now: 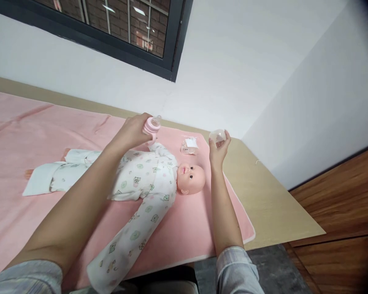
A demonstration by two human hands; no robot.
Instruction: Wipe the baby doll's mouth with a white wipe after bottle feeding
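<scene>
Bottle [153, 136], clasped by left hand [136, 129] at upper centre, seems light, firm, best held below collar [152, 125]; right hand [217, 154] pinches clear cap [215, 135].

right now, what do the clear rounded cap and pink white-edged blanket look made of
The clear rounded cap looks like smooth plastic, see-through and holding its shape. The pink white-edged blanket seems matte cloth, perhaps fleece, given its soft creases.

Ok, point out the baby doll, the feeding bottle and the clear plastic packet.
Baby doll [141, 175]: head view, on its patterned top.
Feeding bottle [152, 126]: head view, on its pink collar.
Clear plastic packet [189, 146]: head view, around its middle.
</scene>
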